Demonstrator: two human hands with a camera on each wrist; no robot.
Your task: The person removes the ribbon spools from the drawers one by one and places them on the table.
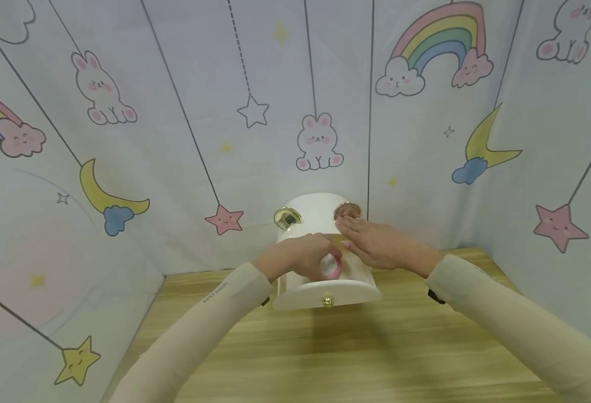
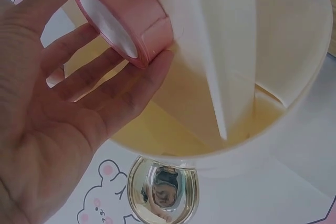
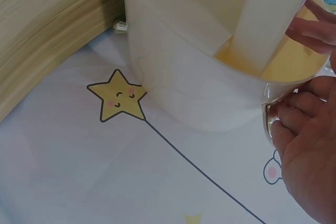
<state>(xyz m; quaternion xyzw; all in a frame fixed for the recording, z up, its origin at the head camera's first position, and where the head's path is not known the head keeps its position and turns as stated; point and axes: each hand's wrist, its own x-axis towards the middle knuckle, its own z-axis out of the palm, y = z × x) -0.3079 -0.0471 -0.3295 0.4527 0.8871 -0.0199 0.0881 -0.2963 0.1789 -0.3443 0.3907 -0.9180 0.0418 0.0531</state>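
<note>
My left hand (image 1: pixel 302 256) pinches a roll of pink ribbon or tape (image 2: pixel 136 11) with a white core. It holds the roll over the opening of a white rounded container (image 1: pixel 315 208) with two shiny gold ear-shaped pieces. The left gold ear (image 1: pixel 287 217) is uncovered; the right gold ear (image 1: pixel 348 210) lies under the fingertips of my right hand (image 1: pixel 381 243), which rests on the container's rim. A white front panel (image 1: pixel 300 295) with a gold knob (image 1: pixel 327 301) juts toward me. Inside, a pale upright panel (image 2: pixel 226 66) stands above a yellowish interior.
The container stands on a wood-grain tabletop (image 1: pixel 285 352), against a pale printed cloth backdrop (image 1: pixel 184 140) with rabbits, stars and rainbows. The cloth also rises at the left and right sides. Dark bands show at both wrists.
</note>
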